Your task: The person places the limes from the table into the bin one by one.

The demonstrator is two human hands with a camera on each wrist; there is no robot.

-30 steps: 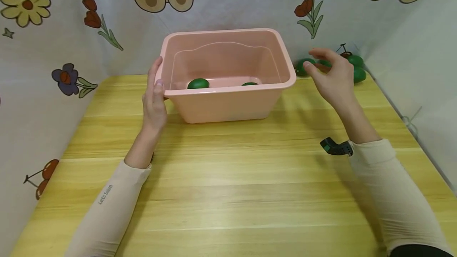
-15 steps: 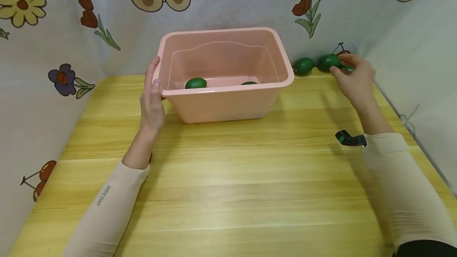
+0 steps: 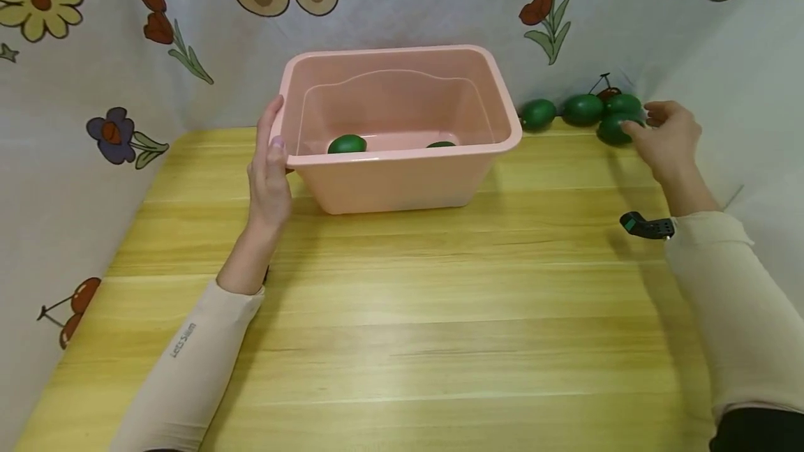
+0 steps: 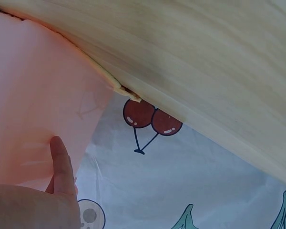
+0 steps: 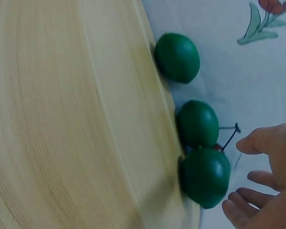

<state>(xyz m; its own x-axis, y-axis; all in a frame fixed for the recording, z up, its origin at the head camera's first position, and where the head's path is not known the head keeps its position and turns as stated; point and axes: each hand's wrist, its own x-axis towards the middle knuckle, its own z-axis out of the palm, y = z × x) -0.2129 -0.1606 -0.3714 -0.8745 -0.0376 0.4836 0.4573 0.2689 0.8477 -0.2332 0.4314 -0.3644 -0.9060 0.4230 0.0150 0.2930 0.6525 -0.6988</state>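
My left hand (image 3: 270,180) grips the left rim of a pink plastic tub (image 3: 389,183), its thumb near the front corner. Against the tub's outer wall (image 4: 33,105), one finger lies straight in the left wrist view. Two green limes (image 3: 347,144) show inside, the right one mostly behind the front rim. At the back right, several more limes (image 3: 582,110) sit along the table's far edge. My right hand (image 3: 668,141) is beside the rightmost ones, thumb and fingers parted. In the right wrist view its fingertips are right by the nearest lime (image 5: 205,177).
The wooden table (image 3: 440,312) runs back to a white cloth (image 3: 389,12) printed with flowers, cherries and paws. A pale wall surface (image 3: 747,89) rises close along the right side. A dark strap (image 3: 647,226) juts from the right wrist.
My right hand has moved right, from beside the tub past the limes to the far end of the group, uncovering them. My left hand and the tub have stayed in place.
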